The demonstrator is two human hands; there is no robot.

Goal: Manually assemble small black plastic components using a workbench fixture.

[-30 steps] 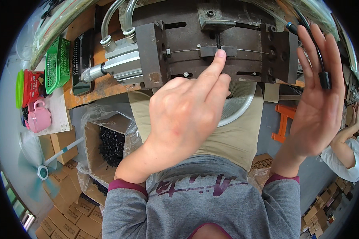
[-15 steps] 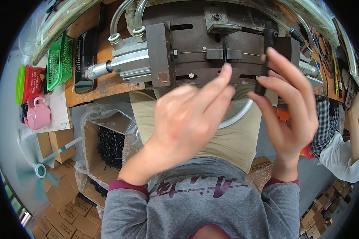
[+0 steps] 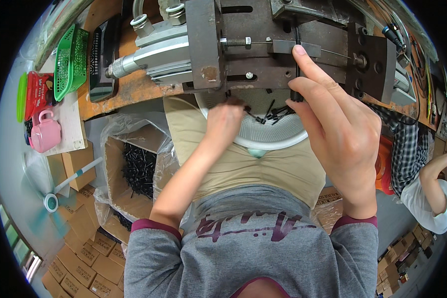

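Observation:
My right hand (image 3: 341, 116) is closed on a thin black rod (image 3: 297, 91). Its thumb and fingers pinch the thicker near end, while the index fingertip rests at the grey metal jaw block (image 3: 282, 46), where the rod stands across. My left hand (image 3: 223, 123) is blurred and curled over the left part of a white mesh basket (image 3: 283, 143) above my lap. Dark bits show beside its fingers, but whether it grips any is unclear. Several loose black parts (image 3: 268, 118) lie in the basket. The dark metal machine bed (image 3: 258, 64) spans the bench ahead.
A silver cylinder (image 3: 166, 49) and mounting block (image 3: 205, 44) stand left on the bench. Further left are a green basket (image 3: 70, 64) and pink cup (image 3: 45, 133). A carton of black parts (image 3: 116, 186) stands below left, near a fan (image 3: 50, 202). Another person (image 3: 429, 198) is at right.
My left hand has drawn back from the jaws down to the basket. My right hand has moved left, bringing the black rod to the jaw block. The view has shifted slightly.

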